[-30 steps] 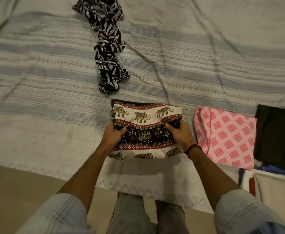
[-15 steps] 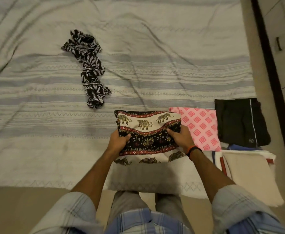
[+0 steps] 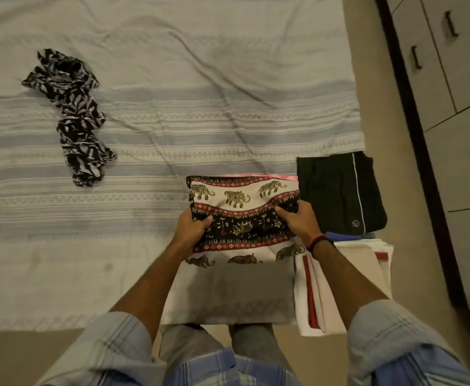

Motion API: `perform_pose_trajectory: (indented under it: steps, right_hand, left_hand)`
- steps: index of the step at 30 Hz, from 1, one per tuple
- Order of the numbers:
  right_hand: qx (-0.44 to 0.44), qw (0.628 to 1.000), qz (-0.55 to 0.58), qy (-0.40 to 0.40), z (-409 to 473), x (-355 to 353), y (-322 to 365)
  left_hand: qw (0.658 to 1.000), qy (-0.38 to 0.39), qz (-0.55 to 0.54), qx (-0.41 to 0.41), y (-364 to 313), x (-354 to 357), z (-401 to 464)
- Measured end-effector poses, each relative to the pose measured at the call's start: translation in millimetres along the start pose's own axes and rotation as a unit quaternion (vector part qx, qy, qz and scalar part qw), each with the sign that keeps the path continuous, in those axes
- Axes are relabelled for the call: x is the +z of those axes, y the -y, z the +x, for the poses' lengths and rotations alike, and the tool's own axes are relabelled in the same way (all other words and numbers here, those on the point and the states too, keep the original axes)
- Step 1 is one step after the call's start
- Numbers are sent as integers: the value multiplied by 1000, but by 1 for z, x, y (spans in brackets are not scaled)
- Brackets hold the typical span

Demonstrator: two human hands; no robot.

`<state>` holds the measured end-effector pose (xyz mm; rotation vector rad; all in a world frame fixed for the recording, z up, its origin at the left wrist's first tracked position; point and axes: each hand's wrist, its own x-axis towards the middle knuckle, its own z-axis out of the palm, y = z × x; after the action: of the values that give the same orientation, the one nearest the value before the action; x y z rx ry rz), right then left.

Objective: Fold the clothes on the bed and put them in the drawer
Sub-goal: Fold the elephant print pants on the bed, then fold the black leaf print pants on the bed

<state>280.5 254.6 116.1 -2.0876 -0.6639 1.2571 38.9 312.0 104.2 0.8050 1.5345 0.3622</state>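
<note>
Folded elephant cloth (image 3: 243,218) near the bed's (image 3: 172,79) front right corner, gripped at both ends: left hand (image 3: 192,227) curled round its left edge, right hand (image 3: 298,220) curled round its right edge, thumbs on top. Beneath its far edge, a pink sliver (image 3: 270,177) showing. Just right, black shorts (image 3: 339,193) folded flat by the right edge. White-and-red stack (image 3: 345,274) at the front right corner. Crumpled black-and-white garment (image 3: 75,115) well apart, toward the left side. Cabinet doors (image 3: 451,65) beyond the right edge.
</note>
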Motion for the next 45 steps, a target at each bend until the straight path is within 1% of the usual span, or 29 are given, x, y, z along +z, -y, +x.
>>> perform_pose_trajectory:
  steps: [7, 12, 14, 15, 16, 17, 18, 19, 20, 21, 22, 24, 26, 28, 36, 41, 45]
  right_hand:
    - [1, 1000, 7, -3, 38, -37, -12]
    - [-17, 999, 48, 9, 55, -46, -10]
    - [-3, 998, 62, 15, 63, -48, -16]
    - [9, 999, 50, 17, 71, -48, -23]
    - [23, 1000, 9, 14, 77, -46, -30]
    - [44, 997, -70, 2, 85, -43, -39]
    - [74, 983, -168, -17, 89, -40, -48]
    - [99, 959, -261, -35, 92, -37, -55]
    - [103, 940, -322, -45, 93, -33, -60]
    - [81, 933, -347, -50, 93, -30, -61]
    - [46, 935, -349, -42, 92, -25, -62]
    - [-11, 942, -334, 12, 91, -15, -61]
    - [-25, 945, -316, 76, 88, -5, -59]
    - [-22, 950, -296, 101, 87, 2, -58]
    - [-23, 966, -245, 74, 73, 0, -45]
    - [-49, 968, -236, 69, 52, -1, -21]
    - [-86, 966, -236, 66, 35, 12, 10]
  left_hand:
    - [1000, -3, -7, -8, -13, 44, 17]
    - [998, -14, -56, -22, -19, 49, 29]
    - [996, -15, -74, -37, -16, 46, 34]
    - [997, -25, -60, -35, -12, 45, 40]
    - [999, -42, -15, -22, -8, 43, 44]
    - [997, -55, 59, -14, -1, 42, 52]
    - [989, -59, 138, -17, 5, 41, 56]
    - [976, -55, 207, -40, 10, 41, 59]
    - [965, -46, 249, -70, 15, 43, 62]
    - [959, -35, 271, -79, 18, 45, 64]
    - [957, -22, 282, -68, 21, 46, 65]
    - [952, -14, 304, -17, 25, 51, 67]
    - [947, -2, 322, 18, 25, 58, 66]
    - [946, 12, 323, 23, 20, 63, 62]
    - [957, 23, 288, 9, 6, 60, 49]
    - [969, 2, 246, 19, -6, 46, 29]
    - [974, -21, 222, 32, -19, 19, 10]
